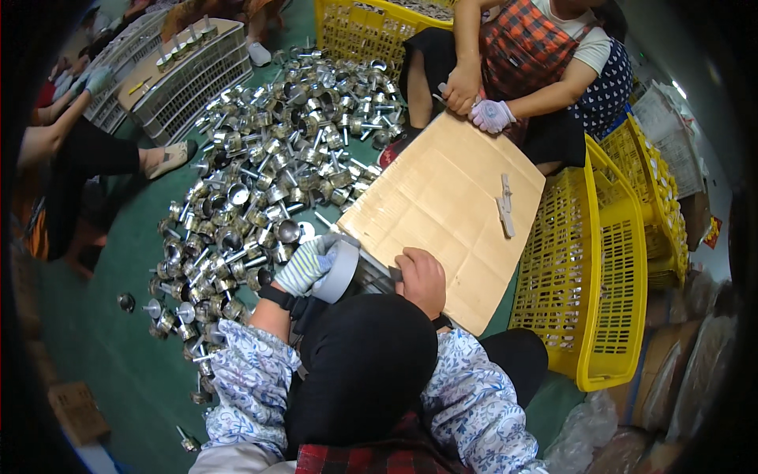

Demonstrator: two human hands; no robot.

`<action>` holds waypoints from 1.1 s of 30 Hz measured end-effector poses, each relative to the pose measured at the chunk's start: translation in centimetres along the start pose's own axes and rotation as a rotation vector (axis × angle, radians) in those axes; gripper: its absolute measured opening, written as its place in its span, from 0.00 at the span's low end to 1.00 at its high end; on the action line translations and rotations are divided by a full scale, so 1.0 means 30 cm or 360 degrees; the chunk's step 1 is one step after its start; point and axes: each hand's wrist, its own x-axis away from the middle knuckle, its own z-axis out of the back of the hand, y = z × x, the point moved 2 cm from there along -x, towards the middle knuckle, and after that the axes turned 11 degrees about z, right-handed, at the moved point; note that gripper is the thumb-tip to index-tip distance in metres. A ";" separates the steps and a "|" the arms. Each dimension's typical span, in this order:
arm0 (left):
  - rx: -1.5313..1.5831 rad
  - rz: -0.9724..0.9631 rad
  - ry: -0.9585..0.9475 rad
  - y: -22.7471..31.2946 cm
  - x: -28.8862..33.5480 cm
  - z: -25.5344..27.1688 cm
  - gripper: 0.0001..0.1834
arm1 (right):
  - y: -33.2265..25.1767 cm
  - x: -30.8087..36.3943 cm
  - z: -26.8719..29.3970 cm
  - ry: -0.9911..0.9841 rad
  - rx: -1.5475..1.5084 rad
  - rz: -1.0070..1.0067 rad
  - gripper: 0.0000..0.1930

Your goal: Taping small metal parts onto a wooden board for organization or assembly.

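My left hand [302,268], in a striped knit glove, is wrapped round the side of a light grey, ring-shaped piece [338,272] above my knee. My right hand [422,280] is bare, its fingers curled at the near edge of a cardboard sheet [442,205]. A small dark grey piece [395,274] shows at its fingertips. Between the hands, greyish metal parts are partly hidden by my knee. Just beyond my left hand spreads a heap of shiny metal cups with rods [276,174].
Across the cardboard a co-worker's gloved hand [493,116] and bare hand work together. A grey clip-like tool [504,207] lies on the sheet. Yellow baskets [588,268] stand at right; a grey crate [197,87] with cups on its board is far left, near another person's leg.
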 end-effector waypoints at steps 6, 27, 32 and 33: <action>0.0081 -0.0124 -0.0091 -0.077 -0.038 0.041 0.19 | -0.026 -0.028 -0.008 -0.0031 -0.0035 -0.0009 0.25; 0.0457 -0.0107 -0.0449 -0.104 -0.018 0.085 0.40 | -0.063 -0.307 -0.047 -0.0583 -0.0466 0.0023 0.10; 0.0633 -0.0235 -0.0526 -0.111 -0.014 0.089 0.37 | -0.107 -0.340 -0.073 -0.0687 -0.0295 -0.0205 0.09; 0.0641 -0.0225 -0.0531 -0.114 -0.008 0.090 0.37 | -0.119 -0.346 -0.077 -0.0696 -0.0295 -0.0216 0.09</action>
